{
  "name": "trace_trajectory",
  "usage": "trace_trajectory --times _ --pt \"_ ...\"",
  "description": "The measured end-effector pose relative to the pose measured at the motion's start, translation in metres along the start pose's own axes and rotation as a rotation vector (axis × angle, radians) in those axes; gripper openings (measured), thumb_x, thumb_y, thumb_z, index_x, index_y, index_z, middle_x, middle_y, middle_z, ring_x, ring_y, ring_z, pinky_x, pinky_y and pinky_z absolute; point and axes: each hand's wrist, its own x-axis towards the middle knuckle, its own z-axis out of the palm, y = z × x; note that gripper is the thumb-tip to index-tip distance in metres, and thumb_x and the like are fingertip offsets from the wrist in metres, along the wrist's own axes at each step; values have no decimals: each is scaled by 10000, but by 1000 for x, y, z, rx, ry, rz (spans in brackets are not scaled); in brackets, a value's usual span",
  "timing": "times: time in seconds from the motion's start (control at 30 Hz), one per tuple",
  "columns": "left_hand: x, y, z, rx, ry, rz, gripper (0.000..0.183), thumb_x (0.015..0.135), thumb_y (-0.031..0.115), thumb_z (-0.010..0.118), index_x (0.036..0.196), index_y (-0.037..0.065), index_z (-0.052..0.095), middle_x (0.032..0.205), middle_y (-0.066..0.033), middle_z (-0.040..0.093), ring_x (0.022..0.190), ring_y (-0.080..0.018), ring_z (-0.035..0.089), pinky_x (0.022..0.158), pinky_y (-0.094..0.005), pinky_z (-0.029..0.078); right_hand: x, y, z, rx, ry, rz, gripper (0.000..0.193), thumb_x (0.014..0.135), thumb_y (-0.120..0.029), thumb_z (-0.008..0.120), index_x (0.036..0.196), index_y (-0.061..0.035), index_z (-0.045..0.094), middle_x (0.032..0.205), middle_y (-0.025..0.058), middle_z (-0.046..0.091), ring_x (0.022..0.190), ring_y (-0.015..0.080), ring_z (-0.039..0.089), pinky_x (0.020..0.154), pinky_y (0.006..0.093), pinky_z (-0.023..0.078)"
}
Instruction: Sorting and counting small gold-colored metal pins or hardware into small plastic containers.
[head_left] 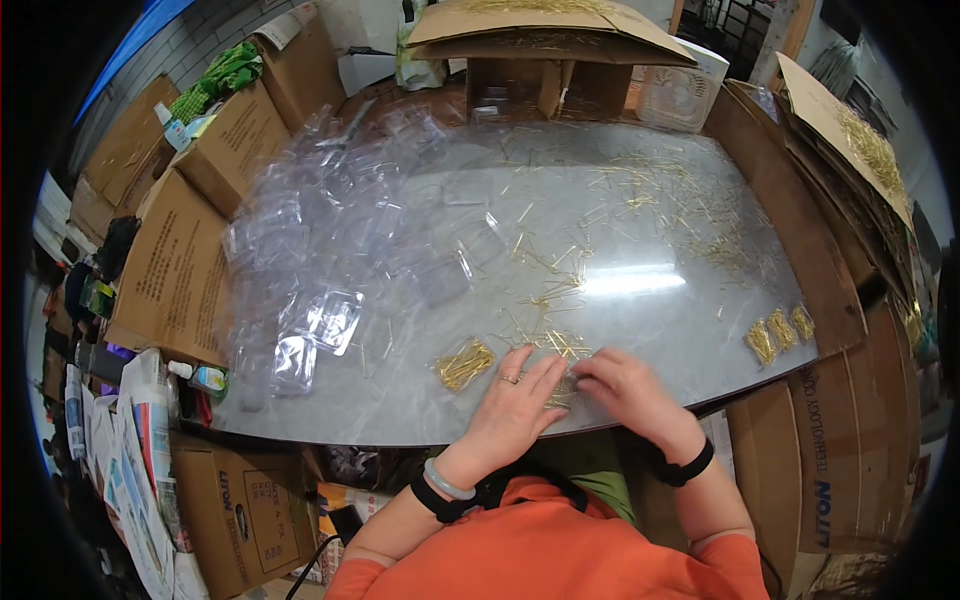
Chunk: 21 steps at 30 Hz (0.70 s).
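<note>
My left hand [512, 402] rests near the table's front edge with its fingers stretched out over a small spread of thin gold wire pieces [562, 343]. Opposite it, my right hand [632, 393] has its fingers bent inward and pressed together at the same wire pieces. Whatever lies between its fingertips is hidden. Just left of my left hand sits a tight bundle of gold wire pieces [463, 365]. More loose gold wire pieces [550, 290] trail away across the grey table [620, 235].
A wide heap of clear plastic blister packs [340, 210] covers the table's left side. Three small filled packs [781, 334] lie near the right edge. Cardboard boxes [170, 275] wall the left; a cardboard-topped shelf [550, 45] and a white plastic basket [680, 92] stand behind.
</note>
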Motion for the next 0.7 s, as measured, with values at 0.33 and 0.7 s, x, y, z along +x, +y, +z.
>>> trace_trajectory --times 0.33,0.7 --pt "0 2 1 -66 71 -26 752 863 215 791 1471 -50 435 1431 -223 488 1372 -426 434 1164 -512 375 46 8 -20 -325 -283 -66 300 880 -170 741 1137 -55 638 1073 134 647 1039 337 655 804 431 562" --pt "-3 -2 1 -244 71 -94 899 809 204 846 1528 -40 364 1499 -245 416 1424 -436 399 1176 -480 371 35 3 -16 -226 -132 -93 747 704 -494 879 1236 -29 635 1167 168 596 1086 375 576 941 458 497"
